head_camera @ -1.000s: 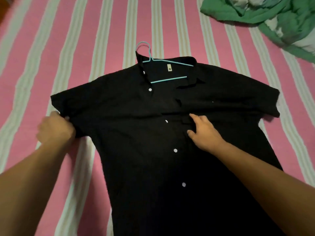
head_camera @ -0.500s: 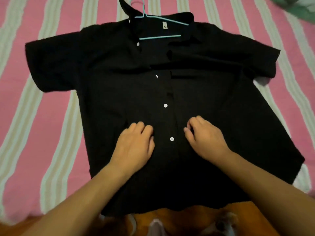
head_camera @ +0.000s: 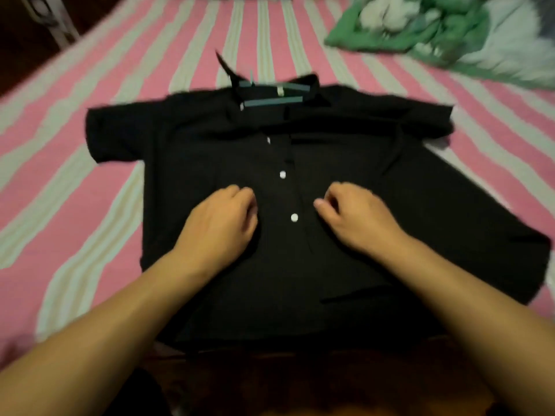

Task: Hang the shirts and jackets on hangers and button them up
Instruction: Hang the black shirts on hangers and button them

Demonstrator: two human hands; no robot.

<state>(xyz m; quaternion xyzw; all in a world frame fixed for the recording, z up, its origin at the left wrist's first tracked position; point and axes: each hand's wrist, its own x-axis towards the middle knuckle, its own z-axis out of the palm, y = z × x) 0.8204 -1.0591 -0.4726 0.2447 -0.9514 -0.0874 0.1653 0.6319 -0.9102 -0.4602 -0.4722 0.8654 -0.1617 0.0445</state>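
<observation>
Now my fingers curl down onto a black shirt (head_camera: 345, 205) lying flat in front of me. On my left hand (head_camera: 220, 226) the fingers (head_camera: 243, 195) are bent at the knuckles with the tips tucked into the cloth; the blur keeps me from telling whether they pinch it. On my right hand (head_camera: 357, 219) the fingers are bent the same way and the thumb (head_camera: 319, 203) points toward the shirt's middle; its grip is equally unclear. Between both hands, slightly toward six o'clock, sits a white button (head_camera: 294, 217). Another white button (head_camera: 282, 174) lies at twelve o'clock from it along the placket. Further toward twelve o'clock, a light blue hanger (head_camera: 271, 101) shows inside the open collar. The shirt rests on a pink and pale striped bedsheet (head_camera: 75, 181). At two o'clock, well apart from the shirt, lies a rumpled green cloth (head_camera: 420, 28).
</observation>
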